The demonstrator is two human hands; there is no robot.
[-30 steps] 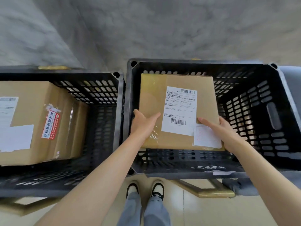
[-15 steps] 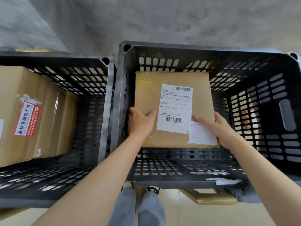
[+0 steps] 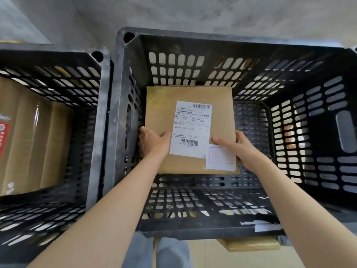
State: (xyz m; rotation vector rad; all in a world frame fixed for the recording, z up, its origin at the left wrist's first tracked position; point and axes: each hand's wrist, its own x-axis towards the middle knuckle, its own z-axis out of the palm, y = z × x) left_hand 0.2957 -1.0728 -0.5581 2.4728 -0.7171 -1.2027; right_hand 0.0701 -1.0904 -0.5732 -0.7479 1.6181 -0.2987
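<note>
A flat brown cardboard parcel with a white shipping label and a smaller white slip lies low inside a black slotted crate, against its left wall. My left hand grips the parcel's left edge, thumb on top. My right hand grips its right edge, thumb lying across the top near the small slip. Both forearms reach down over the crate's near rim.
A second black crate stands to the left and holds a large taped cardboard box with a red sticker. A grey concrete wall rises behind both crates. A wooden pallet edge and pale floor show below.
The parcel has gone down deeper into the right crate with both hands still on it. The view has leaned in over the crate, so the left crate has slid out to the left.
</note>
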